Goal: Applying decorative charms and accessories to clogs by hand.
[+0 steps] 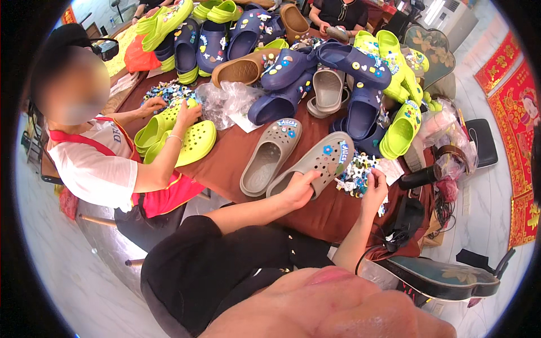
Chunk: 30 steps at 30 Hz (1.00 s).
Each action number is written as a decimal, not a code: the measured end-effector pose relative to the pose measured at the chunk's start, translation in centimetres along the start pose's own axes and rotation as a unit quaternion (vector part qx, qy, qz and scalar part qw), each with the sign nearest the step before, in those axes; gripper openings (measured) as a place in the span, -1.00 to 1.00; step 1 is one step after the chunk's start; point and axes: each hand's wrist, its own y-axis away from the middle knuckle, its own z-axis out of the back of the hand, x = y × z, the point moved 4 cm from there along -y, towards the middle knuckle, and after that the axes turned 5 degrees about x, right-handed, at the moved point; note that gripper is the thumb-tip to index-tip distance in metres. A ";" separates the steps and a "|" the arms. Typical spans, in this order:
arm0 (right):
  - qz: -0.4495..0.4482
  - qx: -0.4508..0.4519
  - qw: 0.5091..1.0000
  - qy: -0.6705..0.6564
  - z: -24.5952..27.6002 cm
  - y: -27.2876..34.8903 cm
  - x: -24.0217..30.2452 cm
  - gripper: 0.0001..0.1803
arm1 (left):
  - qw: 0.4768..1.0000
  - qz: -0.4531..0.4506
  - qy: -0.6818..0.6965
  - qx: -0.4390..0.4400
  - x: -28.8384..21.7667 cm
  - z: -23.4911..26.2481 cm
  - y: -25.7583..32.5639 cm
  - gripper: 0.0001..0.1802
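On the left, a co-worker [93,169] in a white shirt and red apron has one hand on a pair of lime clogs [194,141] and the other at a pile of small charms [163,94] just beyond them. A crumpled clear bag [225,104] lies to the right of these, and a brown clog [242,72] sits on its far side. Bare brown cloth shows on the table [228,169] nearer in. Next comes a grey clog [267,160] with its toe pointing far, a blue flower and a lettered tag on its front; blue clogs [287,67] are heaped beyond it. The left hand [300,190] grips the near side of a second clog [329,155], also grey, its thumb on the upper; that clog is just right of the first, at the near edge of the table, with a flower and tag at its toe. More charms [354,177] are spread right of the held clog. Over their near right side is the right hand [373,191], fingertips bent close together; I cannot tell whether they pinch a piece. Farther right stand lime clogs and a black cylinder [418,179], then red posters [511,112] on the wall.
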 end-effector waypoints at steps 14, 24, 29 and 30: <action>0.165 0.029 0.977 -0.135 -4.6 3.6 13.3 -0.85 | 0.917 -0.188 -0.335 0.104 -2.4 -4.0 1.4 -0.60; 0.084 0.025 0.961 -0.262 -4.4 3.9 11.6 -0.90 | 0.816 -0.270 -0.499 0.111 -2.2 -4.3 2.6 -0.62; 0.083 0.009 0.963 -0.256 -4.2 4.4 11.8 -0.91 | 0.809 -0.301 -0.493 0.108 -2.7 -5.2 2.9 -0.67; 0.080 0.009 0.964 -0.254 -4.2 4.5 11.7 -0.91 | 0.810 -0.299 -0.492 0.107 -2.7 -5.3 2.9 -0.67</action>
